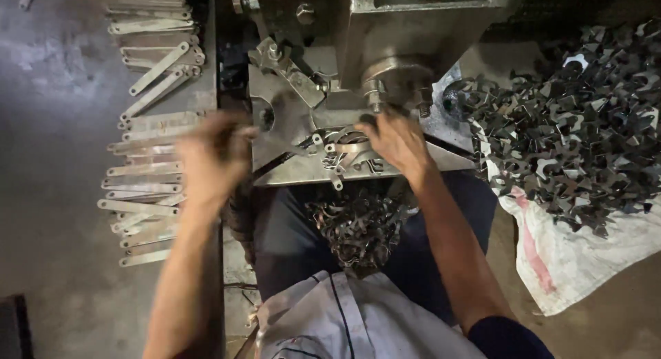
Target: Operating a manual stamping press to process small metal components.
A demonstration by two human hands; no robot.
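Observation:
My left hand [210,156] is blurred at the left edge of the press plate [289,169], with a thin metal piece pinched in its fingertips. My right hand [394,140] rests on the plate under the machine's round ram [396,76], fingers touching a flat metal spanner blank [348,147] lying among a few others. A heap of small cut metal scraps [358,224] lies in my lap below the plate.
Several long flat metal strips [148,159] lie in rows on the bench at the left. A big pile of dark stamped metal pieces [578,125] sits on a white sack [564,255] at the right. The grey machine body [406,21] fills the top centre.

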